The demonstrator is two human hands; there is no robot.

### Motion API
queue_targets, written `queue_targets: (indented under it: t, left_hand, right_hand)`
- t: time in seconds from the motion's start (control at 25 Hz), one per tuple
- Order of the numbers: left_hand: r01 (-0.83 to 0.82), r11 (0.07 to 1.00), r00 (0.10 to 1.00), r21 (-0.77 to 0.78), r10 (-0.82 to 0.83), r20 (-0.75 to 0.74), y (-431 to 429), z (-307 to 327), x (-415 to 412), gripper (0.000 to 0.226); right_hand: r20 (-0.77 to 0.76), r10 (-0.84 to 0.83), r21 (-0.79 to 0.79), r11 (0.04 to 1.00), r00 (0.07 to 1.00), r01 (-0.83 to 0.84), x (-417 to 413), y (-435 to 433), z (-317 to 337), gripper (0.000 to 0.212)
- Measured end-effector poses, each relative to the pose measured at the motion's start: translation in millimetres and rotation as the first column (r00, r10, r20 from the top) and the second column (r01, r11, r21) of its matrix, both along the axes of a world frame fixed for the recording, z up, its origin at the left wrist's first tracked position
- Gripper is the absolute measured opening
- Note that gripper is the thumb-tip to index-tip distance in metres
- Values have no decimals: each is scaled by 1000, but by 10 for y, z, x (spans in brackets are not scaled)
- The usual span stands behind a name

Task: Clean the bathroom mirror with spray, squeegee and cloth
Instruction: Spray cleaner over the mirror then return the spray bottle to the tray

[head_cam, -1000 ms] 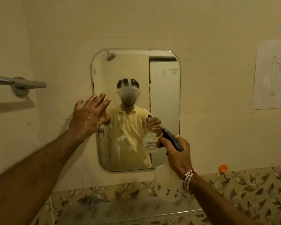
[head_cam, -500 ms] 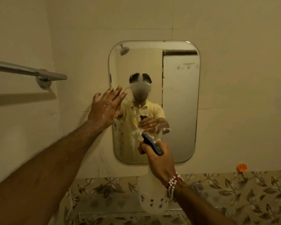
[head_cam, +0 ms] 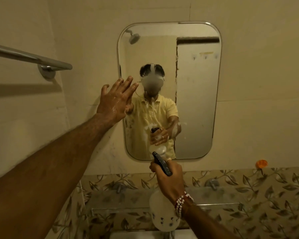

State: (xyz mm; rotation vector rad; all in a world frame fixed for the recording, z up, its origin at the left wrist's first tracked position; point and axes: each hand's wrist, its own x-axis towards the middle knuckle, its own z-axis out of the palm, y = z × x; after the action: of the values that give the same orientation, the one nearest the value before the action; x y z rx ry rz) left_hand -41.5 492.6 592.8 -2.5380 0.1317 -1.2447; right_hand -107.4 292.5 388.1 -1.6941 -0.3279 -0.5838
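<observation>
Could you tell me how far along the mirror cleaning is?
Early. White streaks of spray already run down the mirror. The right hand aims the spray bottle; the wet left hand is raised at the mirror's edge. Squeegee and cloth steps remain; neither is visible.

A clear glass shelf (head_cam: 214, 195) on two metal pegs (head_cam: 118, 187) spans the leaf-patterned tile band (head_cam: 266, 195); nothing distinguishable lies on it.
</observation>
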Motion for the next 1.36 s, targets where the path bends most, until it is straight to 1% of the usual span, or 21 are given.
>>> queue_targets:
  t: [0.24,0.4,0.56,0.64,0.8,1.0,1.16,1.36]
  left_hand:
    - [13,1000,1000,1,-13,-7,8,15,6,104]
    - [40,999,999,-4,-40,-1,15,22,2,105]
    - [47,999,999,-4,-47,5,5,4,15,106]
    - [66,998,998,-11,-66,8,9,11,20,105]
    - [64,998,998,-11,-64,17,27,17,15,104]
    - [69,997,998,-24,-69,9,5,23,-13,102]
    - [73,997,997,-20,-73,12,-11,22,-25,100]
    - [99,995,995,-24,-98,16,16,11,-5,103]
  right_hand:
    - [-11,-31,-56,998,999,30,-17,-193,-281,29]
    - [62,-94,4,996,994,94,-39,-356,-318,25]
    - [107,-142,49,989,984,137,-65,-541,-275,29]
    - [80,-170,59,984,982,166,-43,-667,-300,28]
    - [22,-238,35,971,971,237,6,-940,-372,36]
    - [60,-355,98,932,933,349,11,-1182,-368,26]
    - [42,-419,171,897,907,407,27,-1352,-335,23]
    - [-30,-443,124,888,896,443,42,-1544,-363,30]
